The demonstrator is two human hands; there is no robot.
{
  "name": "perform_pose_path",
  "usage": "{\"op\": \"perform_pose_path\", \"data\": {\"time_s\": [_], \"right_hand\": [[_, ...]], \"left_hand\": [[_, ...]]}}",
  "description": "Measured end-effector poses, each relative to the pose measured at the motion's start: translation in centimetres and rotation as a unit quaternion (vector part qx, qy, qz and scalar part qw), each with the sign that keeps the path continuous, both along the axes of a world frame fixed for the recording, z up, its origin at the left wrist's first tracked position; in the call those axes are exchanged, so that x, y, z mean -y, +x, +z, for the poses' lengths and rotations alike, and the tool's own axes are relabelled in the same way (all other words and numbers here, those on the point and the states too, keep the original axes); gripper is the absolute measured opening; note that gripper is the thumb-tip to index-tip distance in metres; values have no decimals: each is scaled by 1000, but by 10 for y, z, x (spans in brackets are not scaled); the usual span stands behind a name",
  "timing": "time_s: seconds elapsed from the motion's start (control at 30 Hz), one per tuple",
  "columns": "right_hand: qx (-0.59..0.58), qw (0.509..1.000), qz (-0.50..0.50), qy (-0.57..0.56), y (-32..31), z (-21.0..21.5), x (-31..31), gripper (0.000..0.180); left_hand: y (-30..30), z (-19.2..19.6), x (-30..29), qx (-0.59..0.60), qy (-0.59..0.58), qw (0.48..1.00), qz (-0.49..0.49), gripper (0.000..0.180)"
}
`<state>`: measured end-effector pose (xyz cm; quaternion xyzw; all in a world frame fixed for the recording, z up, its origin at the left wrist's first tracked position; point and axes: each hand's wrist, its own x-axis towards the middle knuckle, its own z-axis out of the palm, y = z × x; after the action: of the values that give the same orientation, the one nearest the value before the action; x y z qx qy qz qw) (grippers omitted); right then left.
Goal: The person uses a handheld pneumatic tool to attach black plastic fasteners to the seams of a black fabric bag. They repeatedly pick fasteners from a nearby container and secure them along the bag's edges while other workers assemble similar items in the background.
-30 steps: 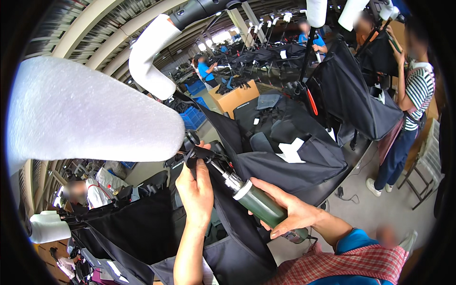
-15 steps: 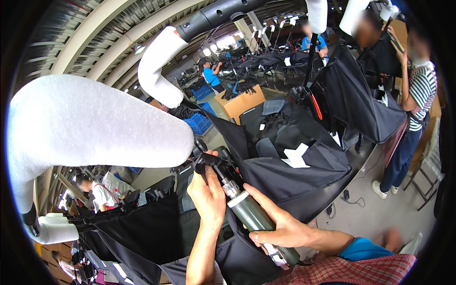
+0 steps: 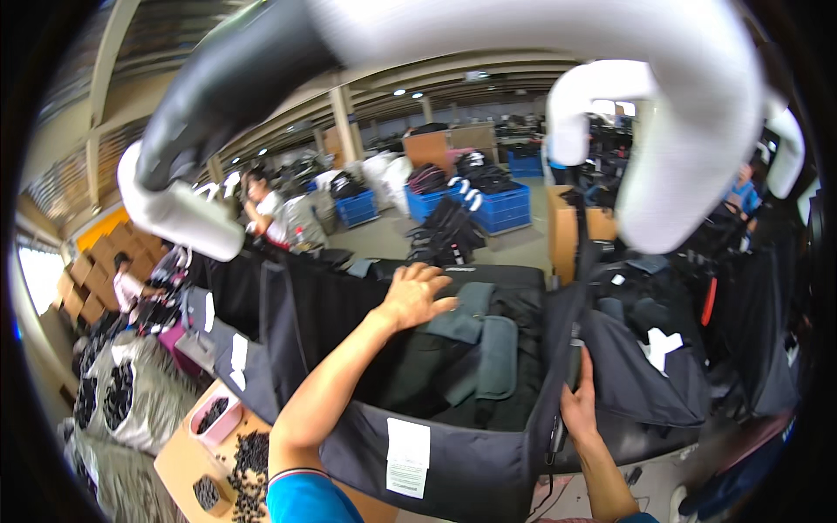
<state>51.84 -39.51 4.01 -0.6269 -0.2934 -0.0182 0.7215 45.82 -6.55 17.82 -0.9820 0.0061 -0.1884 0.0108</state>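
In front of me stands a wagon-like frame with black fabric sides (image 3: 471,440). My left hand (image 3: 414,298) is over its inside, fingers spread and holding nothing, beside a grey-blue padded piece (image 3: 497,353) lying on the dark lining. My right hand (image 3: 579,405) is at the right corner, its fingers closed round a power screwdriver (image 3: 574,362), a dark tool mostly hidden by the hand and the fabric. Overhead arches a handle bar in white foam sleeves (image 3: 689,113), blurred. A white paper label (image 3: 407,458) is on the near fabric side.
At the lower left a tabletop (image 3: 179,458) bears a pink tub (image 3: 214,417) and loose black parts. Large sacks (image 3: 131,392) stand beyond it. Another fabric frame (image 3: 645,375) adjoins on the right. Blue crates (image 3: 504,207) are behind, and a seated person (image 3: 270,213) is at the left.
My view has swung left. The left hand has left the handle joint and now spreads over the wagon's inside. The right hand has brought the screwdriver away from the joint to the right corner.
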Motion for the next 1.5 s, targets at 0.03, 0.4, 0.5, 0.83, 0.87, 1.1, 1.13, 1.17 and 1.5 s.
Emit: {"op": "perform_pose_path", "data": {"time_s": [0.03, 0.4, 0.5, 0.83, 0.87, 1.1, 1.13, 1.17, 1.5], "right_hand": [[102, 992, -55, -43, -1, -12, -10, 77], [-196, 958, 164, 134, 29, -132, -122, 47], [-222, 949, 175, 135, 34, -147, -175, 47], [71, 985, 41, -150, -97, -44, -359, 76], [109, 980, 27, -162, -97, -58, -385, 80], [140, 970, 157, -124, -229, -64, -470, 81], [147, 971, 92, -166, -200, -88, -465, 81], [122, 978, 95, -141, -214, -78, -463, 80], [-86, 940, 326, -59, -220, -54, -390, 82]], "left_hand": [[-13, -16, -30, 6, 109, 987, 120, 43], [-12, -23, -172, -181, 219, 914, 291, 27], [-25, -19, -208, -166, 206, 917, 300, 28], [-120, -50, -444, -88, 250, 917, 297, 18], [-139, -51, -452, -64, 252, 925, 279, 20], [-378, -94, -414, 36, -129, 960, 247, 34], [-323, -70, -347, -65, -147, 944, 288, 32], [-345, -92, -373, -47, -161, 961, 217, 32], [-391, -42, -163, 361, -487, 789, 99, 34]]}}
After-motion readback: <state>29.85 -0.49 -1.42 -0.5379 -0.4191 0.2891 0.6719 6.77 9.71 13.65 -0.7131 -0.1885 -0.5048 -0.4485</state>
